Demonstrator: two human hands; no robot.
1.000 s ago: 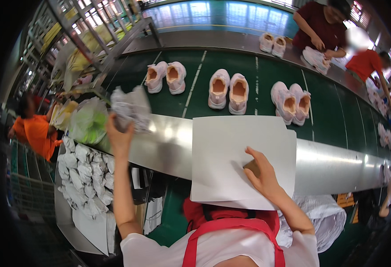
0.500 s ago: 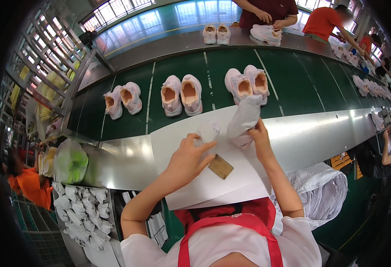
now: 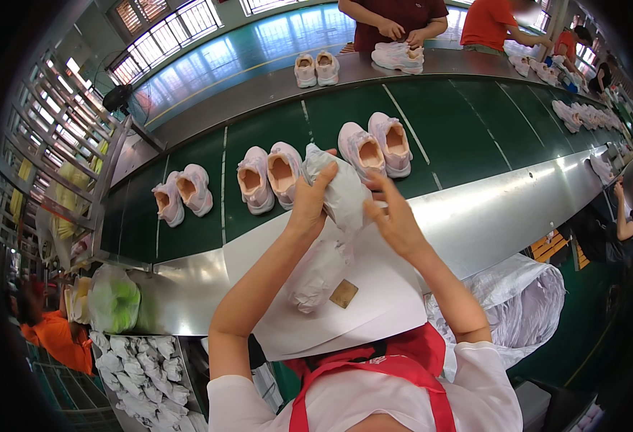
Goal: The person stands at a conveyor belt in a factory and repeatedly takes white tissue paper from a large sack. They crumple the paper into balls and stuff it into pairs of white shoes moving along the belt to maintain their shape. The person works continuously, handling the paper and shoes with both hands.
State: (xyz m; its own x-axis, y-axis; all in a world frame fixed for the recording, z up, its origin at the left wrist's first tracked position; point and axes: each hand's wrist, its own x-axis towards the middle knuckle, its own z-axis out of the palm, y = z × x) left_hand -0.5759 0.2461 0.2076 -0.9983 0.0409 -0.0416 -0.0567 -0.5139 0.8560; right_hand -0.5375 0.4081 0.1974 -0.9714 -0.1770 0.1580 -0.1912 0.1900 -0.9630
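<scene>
The left hand is holding a raised paper bundle by its left side, thumb lying across it. Nearer the body, a second paper bundle is lying on white sheets, with a small brown block resting just to its right. The right hand is hovering at the raised bundle's right side, fingers spreading, nothing visibly gripped; whether the fingertips are touching the paper, I cannot tell.

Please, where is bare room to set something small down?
Bare: the silver metal ledge right of the large white paper sheets, between green conveyor belt and crinkled white sack. Crowded: the sheets' middle, with a white crumpled paper bundle and flat brown block; the belt beyond, with pale pink sneakers.
</scene>
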